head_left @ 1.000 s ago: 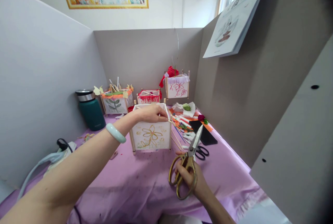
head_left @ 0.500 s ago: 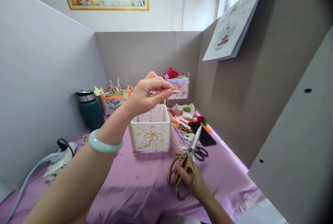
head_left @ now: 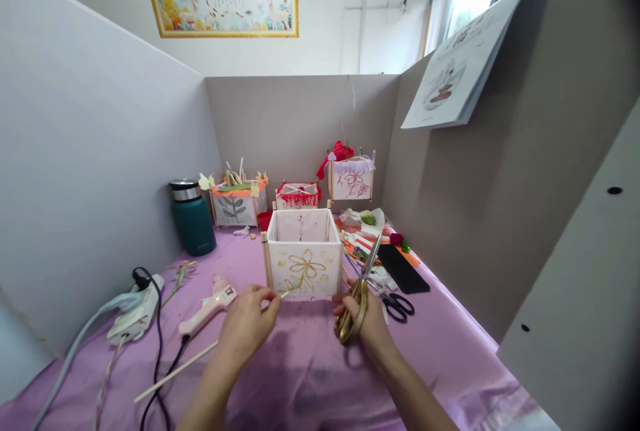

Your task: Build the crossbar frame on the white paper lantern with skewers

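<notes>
My left hand is closed around a thin wooden stick. One end of the stick points toward the front of a white box, and its long tail runs back past my wrist over the cloth. The box stands in front of me, open at the top, with stick posts at its corners and a golden flower drawn on its front panel. To the right of it, my right hand grips gold-handled scissors, blades pointing up and away. Whether the blades are parted is hard to tell.
A pink glue gun lies at left beside a power strip with cords. A green bottle and decorated boxes stand behind. At right are black-handled scissors and a black phone. Grey partitions surround the table.
My left hand has come down from above the box to the table, still holding the stick. The scissors have turned in my right hand. The view has tilted up and shifted left.
</notes>
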